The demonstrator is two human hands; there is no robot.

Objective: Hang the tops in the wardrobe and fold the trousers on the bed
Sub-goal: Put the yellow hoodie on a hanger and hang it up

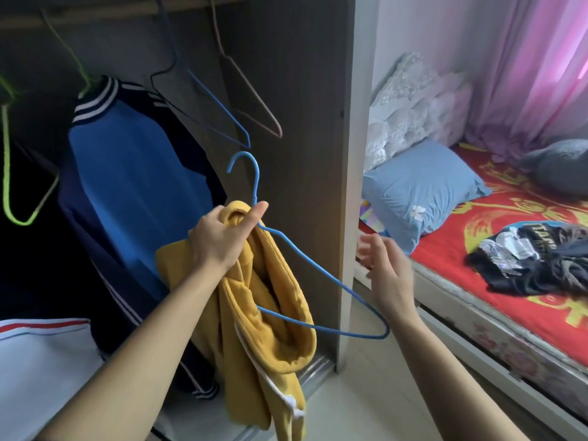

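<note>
My left hand point(222, 238) grips the collar of a mustard-yellow top point(270, 319) together with the neck of a blue wire hanger point(318, 327), whose hook points up. One end of the hanger sits inside the top; the other end sticks out to the right. My right hand point(386, 275) hovers with fingers apart just beside that free end, holding nothing. A blue and navy jacket point(133, 186) hangs in the wardrobe on a green hanger. Dark clothes point(534, 265) lie in a heap on the red bed point(445, 259).
Empty blue point(222, 113), brown point(254, 100) and green point(9, 173) hangers hang from the wardrobe rail point(95, 12). The wardrobe's side panel point(318, 154) stands between wardrobe and bed. A blue pillow point(420, 189) and a white lace pillow point(410, 103) lie at the bed's head. A white garment with a red stripe point(41, 361) is at lower left.
</note>
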